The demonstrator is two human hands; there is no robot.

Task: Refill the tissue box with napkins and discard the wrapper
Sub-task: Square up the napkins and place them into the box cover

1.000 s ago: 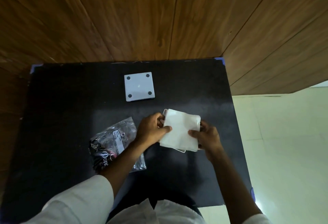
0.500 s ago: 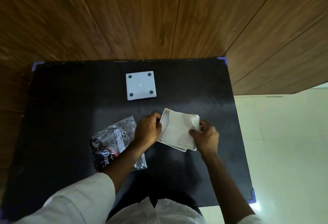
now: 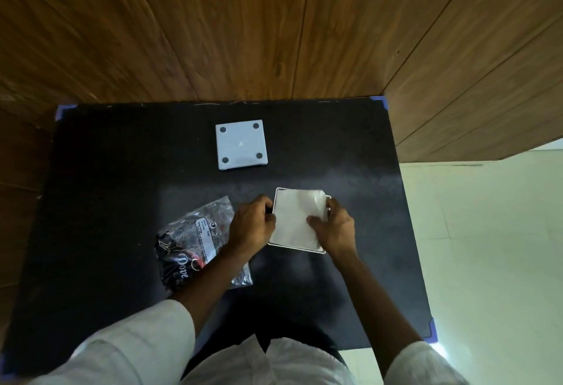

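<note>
A white square tissue box (image 3: 278,192) lies open on the black table (image 3: 122,186), filled with a stack of white napkins (image 3: 297,218). My left hand (image 3: 253,226) grips the box's left wall. My right hand (image 3: 336,226) holds the box's right side, its thumb pressing down on the napkins. The crumpled clear and black plastic wrapper (image 3: 195,241) lies flat on the table left of my left hand, partly under my forearm. The box's white square lid (image 3: 241,144), with dark pads at its corners, rests farther back on the table.
Brown wood panelling (image 3: 274,24) rises behind the table and to its right. Pale floor tiles (image 3: 487,247) show beyond the table's right edge. Blue tape marks the table's corners (image 3: 379,100).
The napkins have sunk down into the box and its rim now shows around them. My left fingers slid off the napkins to the box's left wall.
</note>
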